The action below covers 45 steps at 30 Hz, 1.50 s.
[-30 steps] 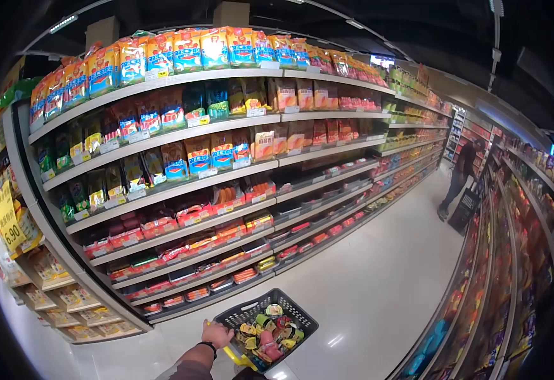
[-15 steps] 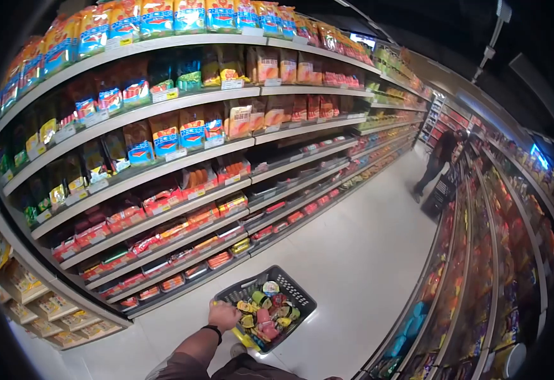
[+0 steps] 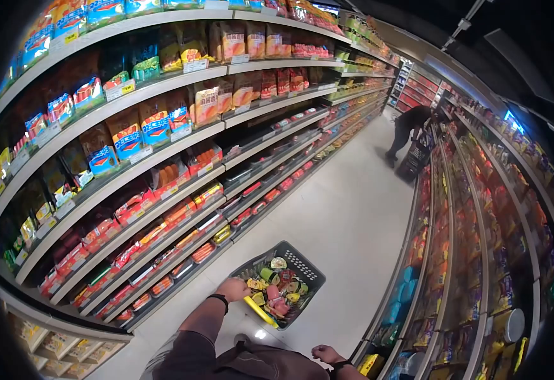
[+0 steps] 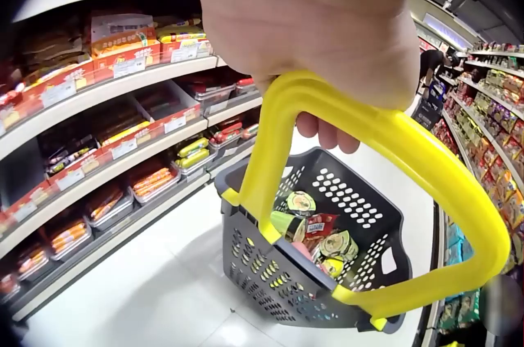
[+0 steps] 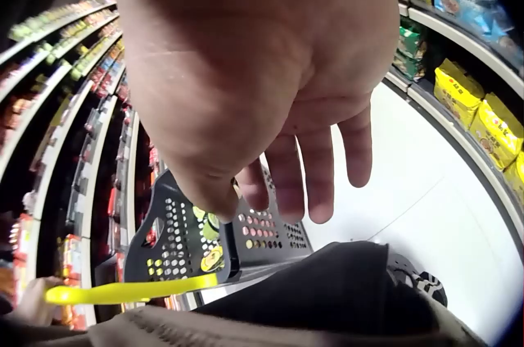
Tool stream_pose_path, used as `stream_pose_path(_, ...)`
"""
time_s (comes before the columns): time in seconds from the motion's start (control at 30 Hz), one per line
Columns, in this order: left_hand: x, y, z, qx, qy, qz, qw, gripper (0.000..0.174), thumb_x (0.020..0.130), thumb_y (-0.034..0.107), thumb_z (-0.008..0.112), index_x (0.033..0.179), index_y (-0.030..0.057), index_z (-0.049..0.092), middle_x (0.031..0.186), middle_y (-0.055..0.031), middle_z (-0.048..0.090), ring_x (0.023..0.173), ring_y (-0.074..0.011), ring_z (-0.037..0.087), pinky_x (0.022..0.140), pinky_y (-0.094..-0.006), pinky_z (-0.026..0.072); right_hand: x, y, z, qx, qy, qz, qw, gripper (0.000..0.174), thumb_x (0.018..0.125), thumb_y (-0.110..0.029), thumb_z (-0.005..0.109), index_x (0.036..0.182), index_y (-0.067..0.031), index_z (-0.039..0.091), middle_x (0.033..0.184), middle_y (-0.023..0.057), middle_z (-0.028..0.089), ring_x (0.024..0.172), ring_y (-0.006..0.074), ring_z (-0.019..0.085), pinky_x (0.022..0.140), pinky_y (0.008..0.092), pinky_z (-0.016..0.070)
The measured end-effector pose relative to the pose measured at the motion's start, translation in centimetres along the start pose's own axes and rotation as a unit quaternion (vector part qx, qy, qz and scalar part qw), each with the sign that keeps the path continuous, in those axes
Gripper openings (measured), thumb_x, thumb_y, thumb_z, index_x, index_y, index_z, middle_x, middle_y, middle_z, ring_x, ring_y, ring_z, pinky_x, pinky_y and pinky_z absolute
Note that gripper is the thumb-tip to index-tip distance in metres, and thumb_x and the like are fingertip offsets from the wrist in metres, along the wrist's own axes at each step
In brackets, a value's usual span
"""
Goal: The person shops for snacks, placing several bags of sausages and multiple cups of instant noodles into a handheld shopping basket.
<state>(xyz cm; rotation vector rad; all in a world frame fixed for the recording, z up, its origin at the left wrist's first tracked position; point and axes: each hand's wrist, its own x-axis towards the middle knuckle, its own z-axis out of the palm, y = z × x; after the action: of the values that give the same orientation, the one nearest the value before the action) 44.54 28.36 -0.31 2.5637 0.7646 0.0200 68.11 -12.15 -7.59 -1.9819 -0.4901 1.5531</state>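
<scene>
My left hand (image 3: 232, 289) grips the yellow handle (image 4: 401, 138) of a dark grey shopping basket (image 4: 262, 277), its fingers curled round the bar in the left wrist view. Inside the basket lie several small packaged goods, among them green-and-white round-lidded cups (image 4: 340, 244), a red packet (image 4: 321, 224) and pink items (image 3: 278, 306). Down at my right side, my right hand (image 5: 270, 77) hangs with loosely bent fingers (image 5: 319, 179) and holds nothing. In the right wrist view the basket's perforated wall shows behind those fingers.
On the left a long shelf (image 3: 182, 136) carries packaged sausages and bagged snacks. Another shelf (image 3: 480, 209) lines the right, with yellow bags (image 5: 458, 89) low down near my right hand. Pale floor (image 3: 328, 209) runs between. Farther along, a person (image 3: 410, 123) bends beside a dark wheeled basket (image 3: 414, 158).
My view has shifted forward and down along the aisle, the basket carried along in my left hand. My right hand has come into the head view. The far person now bends lower.
</scene>
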Motion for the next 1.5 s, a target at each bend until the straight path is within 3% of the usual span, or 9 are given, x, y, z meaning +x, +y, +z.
stream_pose_path(0.13, 0.6, 0.3, 1.3, 0.032, 0.008, -0.026, 0.999, 0.035, 0.076, 0.032, 0.045, 0.073, 0.0052, 0.067, 0.077, -0.0133, 0.064, 0.077, -0.0318, 0.060, 0.074, -0.0418, 0.0468, 2.0, -3.3, 2.7, -0.106, 0.005, -0.148, 0.983, 0.039, 0.079, -0.034, 0.066, 0.100, -0.0016, 0.059, 0.083, 0.0031, 0.061, 0.076, 0.0128, 0.057, 0.074, 0.0274, 0.0464)
stream_pose_path(0.17, 0.6, 0.6, 1.1, 0.047, -0.005, -0.048, 0.998, 0.034, 0.075, 0.031, 0.045, 0.073, 0.0059, 0.068, 0.078, -0.0136, 0.065, 0.080, -0.0311, 0.061, 0.074, -0.0425, 0.0477, 1.8, -5.9, 3.4, -0.146, 0.004, -0.150, 0.978, 0.032, 0.082, -0.024, 0.065, 0.101, -0.0005, 0.057, 0.088, 0.0047, 0.062, 0.082, 0.0122, 0.059, 0.076, 0.0260, 0.0475)
stream_pose_path(0.27, -1.0, 0.9, 1.2, 0.035, 0.028, -0.017, 0.999, 0.034, 0.075, 0.030, 0.045, 0.067, 0.0046, 0.066, 0.071, -0.0145, 0.063, 0.067, -0.0322, 0.060, 0.066, -0.0436, 0.0482, 2.3, -11.3, 5.5, -0.222, 0.012, -0.234, 0.946, 0.050, 0.077, -0.037, 0.067, 0.108, 0.0001, 0.055, 0.097, 0.0139, 0.058, 0.089, 0.0222, 0.056, 0.080, 0.0319, 0.0460)
stream_pose_path(0.47, -4.3, 2.6, 1.8, 0.037, -0.029, -0.012, 0.999, 0.036, 0.079, 0.031, 0.042, 0.066, 0.0048, 0.064, 0.068, -0.0143, 0.062, 0.064, -0.0314, 0.060, 0.060, -0.0444, 0.0473, 2.5, -17.7, 9.3, -0.340, -0.049, -0.350, 0.872, 0.055, 0.074, -0.041, 0.066, 0.110, -0.0007, 0.054, 0.097, 0.0183, 0.054, 0.093, 0.0333, 0.051, 0.083, 0.0365, 0.0423)
stream_pose_path(0.67, -6.8, 5.4, 1.8, -0.037, -0.089, -0.041, 0.994, 0.041, 0.083, 0.036, 0.041, 0.068, 0.0059, 0.065, 0.067, -0.0142, 0.061, 0.063, -0.0329, 0.059, 0.059, -0.0447, 0.0458, 3.5, -17.9, 9.8, -0.432, -0.049, -0.335, 0.836, 0.026, 0.073, -0.024, 0.061, 0.092, -0.0058, 0.062, 0.087, 0.0122, 0.060, 0.086, 0.0304, 0.055, 0.083, 0.0383, 0.0407)
stream_pose_path(1.13, -5.1, 4.9, 2.5, -0.083, -0.041, -0.040, 0.995, 0.036, 0.082, 0.037, 0.047, 0.066, 0.0086, 0.064, 0.061, -0.0133, 0.058, 0.059, -0.0335, 0.058, 0.055, -0.0442, 0.0446, 5.3, -18.6, 8.1, -0.415, -0.077, -0.310, 0.852, 0.023, 0.071, -0.012, 0.054, 0.092, -0.0068, 0.061, 0.093, 0.0132, 0.060, 0.094, 0.0329, 0.053, 0.084, 0.0399, 0.0432)
stream_pose_path(1.2, -4.0, 5.0, 1.4, -0.087, -0.078, -0.073, 0.990, 0.035, 0.083, 0.036, 0.046, 0.069, 0.0094, 0.064, 0.063, -0.0138, 0.060, 0.061, -0.0339, 0.058, 0.057, -0.0450, 0.0452, 6.7, -18.5, 7.8, -0.417, -0.065, -0.342, 0.840, 0.022, 0.071, -0.011, 0.053, 0.091, -0.0065, 0.061, 0.094, 0.0134, 0.060, 0.094, 0.0329, 0.054, 0.084, 0.0398, 0.0438)
stream_pose_path(1.33, -2.1, 4.2, 2.2, -0.076, -0.063, -0.105, 0.990, 0.035, 0.082, 0.037, 0.045, 0.074, 0.0099, 0.066, 0.068, -0.0137, 0.062, 0.064, -0.0332, 0.060, 0.061, -0.0436, 0.0474, 6.9, -21.7, 6.1, -0.444, -0.092, -0.275, 0.848, 0.039, 0.072, -0.012, 0.052, 0.111, -0.0115, 0.056, 0.105, 0.0154, 0.058, 0.100, 0.0331, 0.054, 0.085, 0.0395, 0.0436)
stream_pose_path(1.5, 1.6, 4.5, 2.0, -0.033, -0.080, -0.159, 0.983, 0.041, 0.081, 0.041, 0.040, 0.077, 0.0094, 0.066, 0.076, -0.0142, 0.064, 0.073, -0.0321, 0.062, 0.068, -0.0435, 0.0486, 11.0, -23.1, 3.6, -0.425, -0.092, -0.319, 0.842, 0.032, 0.074, -0.015, 0.055, 0.105, -0.0079, 0.059, 0.102, 0.0137, 0.060, 0.097, 0.0325, 0.056, 0.085, 0.0380, 0.0443)
